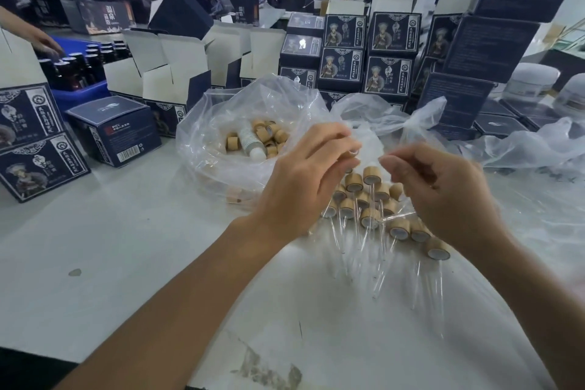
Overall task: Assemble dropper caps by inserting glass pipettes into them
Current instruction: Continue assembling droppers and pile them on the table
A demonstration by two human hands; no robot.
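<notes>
My left hand [304, 174] hovers over the table with its fingers curled round a small dropper cap [354, 152]; only the cap's edge shows at the fingertips. My right hand [443, 196] faces it a short gap away. Its thumb and fingertips pinch a thin clear glass pipette that is barely visible. Below and between the hands lies a pile of assembled droppers [370, 212], bamboo-coloured caps with glass pipettes pointing toward me. Loose bamboo caps [269, 136] and a white bottle sit in an open clear plastic bag [202, 136] behind my left hand.
Crumpled plastic sheeting [522, 149] spreads to the right. Dark printed boxes [367, 51] are stacked behind the bags and at the left edge [34, 139]. A blue crate of dark bottles [79, 70] stands far left, with another person's hand over it. The white table [126, 247] lies before me.
</notes>
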